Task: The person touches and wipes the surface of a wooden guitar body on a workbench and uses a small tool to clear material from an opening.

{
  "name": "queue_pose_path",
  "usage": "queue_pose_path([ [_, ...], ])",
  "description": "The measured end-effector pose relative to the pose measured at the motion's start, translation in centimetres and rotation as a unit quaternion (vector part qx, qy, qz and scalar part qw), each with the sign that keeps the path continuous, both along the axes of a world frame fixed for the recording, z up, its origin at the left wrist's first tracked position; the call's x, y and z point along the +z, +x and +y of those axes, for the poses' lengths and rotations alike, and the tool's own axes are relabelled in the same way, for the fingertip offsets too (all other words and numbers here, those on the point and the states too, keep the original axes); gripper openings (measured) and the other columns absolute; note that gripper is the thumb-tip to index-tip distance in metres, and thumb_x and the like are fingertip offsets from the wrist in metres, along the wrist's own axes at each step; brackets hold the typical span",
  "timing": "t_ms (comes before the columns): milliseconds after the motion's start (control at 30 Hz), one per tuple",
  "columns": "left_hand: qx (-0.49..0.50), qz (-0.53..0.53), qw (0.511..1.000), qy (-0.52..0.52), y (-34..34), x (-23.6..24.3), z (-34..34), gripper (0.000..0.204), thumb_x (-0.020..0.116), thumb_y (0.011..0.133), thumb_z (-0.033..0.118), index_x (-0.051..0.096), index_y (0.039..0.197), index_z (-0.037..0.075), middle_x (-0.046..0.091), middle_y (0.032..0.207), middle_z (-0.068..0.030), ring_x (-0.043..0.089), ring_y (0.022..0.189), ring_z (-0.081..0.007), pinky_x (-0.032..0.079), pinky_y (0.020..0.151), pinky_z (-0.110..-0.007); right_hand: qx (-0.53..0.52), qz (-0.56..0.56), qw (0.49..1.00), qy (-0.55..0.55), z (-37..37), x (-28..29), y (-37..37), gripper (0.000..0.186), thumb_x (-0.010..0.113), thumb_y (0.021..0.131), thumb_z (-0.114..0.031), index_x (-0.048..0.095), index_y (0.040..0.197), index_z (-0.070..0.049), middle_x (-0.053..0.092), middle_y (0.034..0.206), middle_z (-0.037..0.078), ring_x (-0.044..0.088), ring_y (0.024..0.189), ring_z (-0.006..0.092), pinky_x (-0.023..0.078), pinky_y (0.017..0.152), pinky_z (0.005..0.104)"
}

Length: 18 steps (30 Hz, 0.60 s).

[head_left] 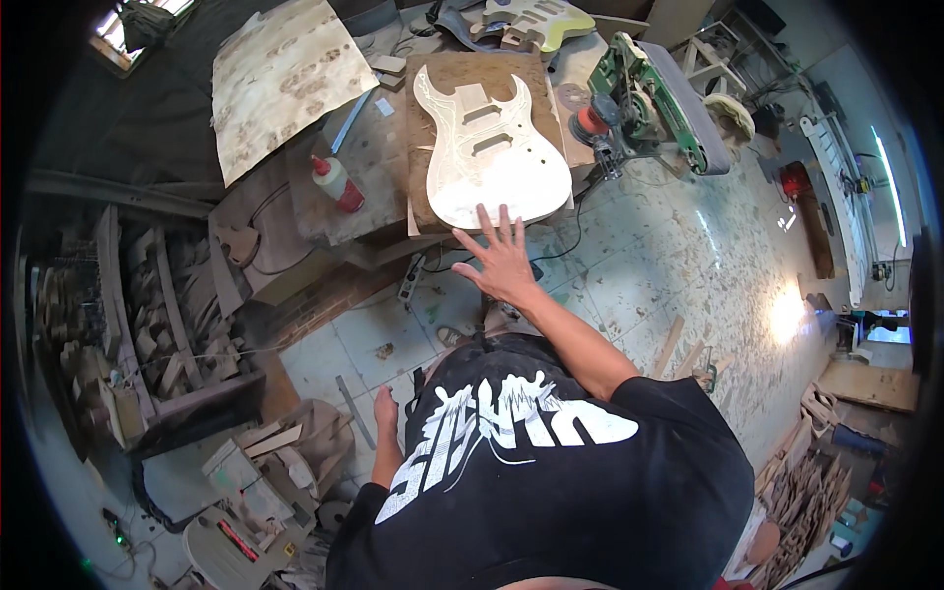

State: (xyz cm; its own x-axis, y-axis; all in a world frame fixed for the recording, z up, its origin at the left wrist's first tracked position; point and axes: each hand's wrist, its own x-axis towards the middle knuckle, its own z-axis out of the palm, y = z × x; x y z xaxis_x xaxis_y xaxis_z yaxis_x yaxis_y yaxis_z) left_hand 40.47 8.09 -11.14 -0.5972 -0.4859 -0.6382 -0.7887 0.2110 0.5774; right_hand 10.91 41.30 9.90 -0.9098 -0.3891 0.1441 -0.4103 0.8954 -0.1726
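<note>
A pale wooden guitar body (501, 177) with cut cavities and fine lines lies on a brown board (418, 147) at the bench's edge. My right hand (497, 256) is spread open at the body's lower edge, its fingertips on or just short of the wood; whether they touch, I cannot tell. My left hand (386, 418) hangs low beside my body with loose, apparently empty fingers. Left of the board stand a glue bottle (339, 189) with a red cap and a large burl-patterned sheet (280, 88).
A green belt sander (669, 108) and an orange-and-black orbital sander (592, 120) sit right of the board, another guitar body (546, 25) behind it. A rack of wood offcuts (157, 334) is at left. A cable crosses the tiled floor (629, 275); wood scraps (787, 501) lie lower right.
</note>
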Motion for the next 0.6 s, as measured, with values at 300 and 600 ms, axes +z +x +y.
queue_pose_path([
  [300, -0.018, -0.013, 1.0, -0.007, 1.1, -1.2, -1.6, 0.063, 0.037, 0.107, 0.049, 0.069, 0.123, -0.003, 0.071, 0.113, -0.0212, 0.067, 0.094, -0.0301, 0.051, 0.087, -0.041, -0.112, 0.025, 0.993, 0.01, 7.2, -0.1, -0.8, 0.083, 0.051, 0.095, -0.071, 0.038, 0.16, -0.022, 0.01, 0.172, 0.019, 0.002, 0.154, 0.0539, 0.007, 0.12, 0.0707],
  [600, 0.013, 0.009, 1.0, 0.02, -1.5, 1.1, -0.3, 0.063, 0.037, 0.108, 0.049, 0.068, 0.125, -0.003, 0.071, 0.108, -0.0172, 0.064, 0.08, -0.0257, 0.052, 0.077, -0.038, -0.018, 0.052, 0.998, -0.029, -0.6, -0.5, -1.4, 0.077, 0.052, 0.094, -0.071, 0.044, 0.157, -0.027, 0.015, 0.171, 0.018, 0.006, 0.154, 0.0519, 0.012, 0.119, 0.0707],
])
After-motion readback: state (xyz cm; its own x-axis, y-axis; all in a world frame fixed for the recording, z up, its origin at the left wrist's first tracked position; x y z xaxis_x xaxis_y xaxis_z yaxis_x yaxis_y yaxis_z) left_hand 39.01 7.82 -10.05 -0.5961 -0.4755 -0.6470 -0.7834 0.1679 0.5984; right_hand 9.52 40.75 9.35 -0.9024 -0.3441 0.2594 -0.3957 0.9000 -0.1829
